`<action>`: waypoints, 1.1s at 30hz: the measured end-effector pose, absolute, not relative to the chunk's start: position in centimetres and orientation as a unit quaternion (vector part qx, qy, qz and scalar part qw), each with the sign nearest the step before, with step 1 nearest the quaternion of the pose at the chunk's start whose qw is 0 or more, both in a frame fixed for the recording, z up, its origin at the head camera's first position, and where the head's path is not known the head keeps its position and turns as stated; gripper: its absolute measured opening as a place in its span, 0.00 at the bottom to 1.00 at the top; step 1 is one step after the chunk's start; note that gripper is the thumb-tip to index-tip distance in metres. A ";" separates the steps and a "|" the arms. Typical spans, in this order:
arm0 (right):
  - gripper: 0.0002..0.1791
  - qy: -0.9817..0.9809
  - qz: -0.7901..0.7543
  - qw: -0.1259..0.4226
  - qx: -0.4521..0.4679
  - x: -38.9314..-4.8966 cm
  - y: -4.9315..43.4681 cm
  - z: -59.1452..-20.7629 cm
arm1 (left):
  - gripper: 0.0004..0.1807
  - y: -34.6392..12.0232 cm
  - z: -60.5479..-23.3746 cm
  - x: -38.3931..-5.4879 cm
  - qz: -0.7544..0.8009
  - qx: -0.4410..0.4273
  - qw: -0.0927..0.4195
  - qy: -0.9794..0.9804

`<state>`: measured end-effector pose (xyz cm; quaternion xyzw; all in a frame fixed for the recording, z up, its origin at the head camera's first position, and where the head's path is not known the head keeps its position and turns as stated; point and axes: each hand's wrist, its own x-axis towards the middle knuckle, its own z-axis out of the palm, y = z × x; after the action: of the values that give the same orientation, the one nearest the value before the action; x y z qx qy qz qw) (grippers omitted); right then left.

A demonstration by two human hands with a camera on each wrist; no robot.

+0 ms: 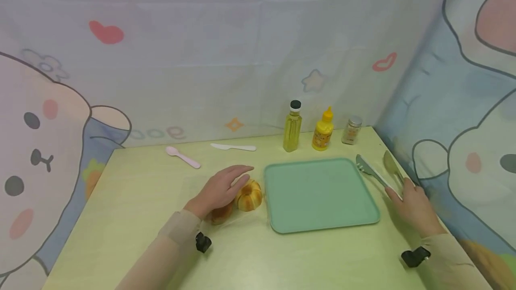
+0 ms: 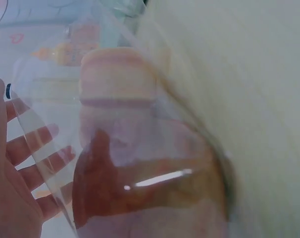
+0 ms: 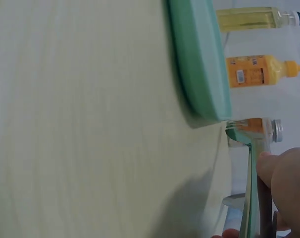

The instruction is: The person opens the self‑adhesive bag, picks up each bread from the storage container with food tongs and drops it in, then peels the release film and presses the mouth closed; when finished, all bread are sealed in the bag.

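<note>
My left hand (image 1: 221,188) reaches over two breads at the tray's left, its fingers extended. One bread is a ridged golden bun (image 1: 249,197); the other is a browner bun (image 1: 221,215), partly hidden under the hand. Clear plastic (image 2: 135,173) covers the breads in the left wrist view, and the fingers (image 2: 33,141) show spread through it; contact is hard to tell. At the table's right edge my right hand (image 1: 417,207) holds a pair of grey-green tongs (image 1: 372,172), their two ends spread apart. One end has fork-like tines, seen in the right wrist view.
A green tray (image 1: 322,196) lies between the hands. Behind it stand an oil bottle (image 1: 292,129), a yellow squeeze bottle (image 1: 323,132) and a spice jar (image 1: 352,131). A pink spoon (image 1: 183,157) and a white knife (image 1: 234,147) lie toward the back left.
</note>
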<state>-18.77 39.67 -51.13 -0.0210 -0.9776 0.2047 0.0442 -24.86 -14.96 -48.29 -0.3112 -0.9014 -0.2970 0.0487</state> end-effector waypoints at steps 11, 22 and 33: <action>0.41 -0.977 0.198 0.054 -0.052 -18.7 39.0 -52.0 | 0.26 -14.1 -47.7 -26.2 -0.297 -0.317 0.001 -0.901; 0.40 -0.972 0.188 0.134 -0.039 -18.3 37.2 -51.2 | 0.26 -13.7 -47.1 -26.9 -0.288 -0.323 -0.032 -0.901; 0.32 -0.943 0.277 0.160 0.090 -18.3 29.2 -48.4 | 0.27 -13.1 -46.6 -27.7 -0.291 -0.323 -0.091 -0.896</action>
<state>-18.32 29.21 -48.36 0.0901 -0.9433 0.2766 0.1596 -27.66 -13.11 -46.59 -0.3226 -0.8960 -0.2913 -0.0905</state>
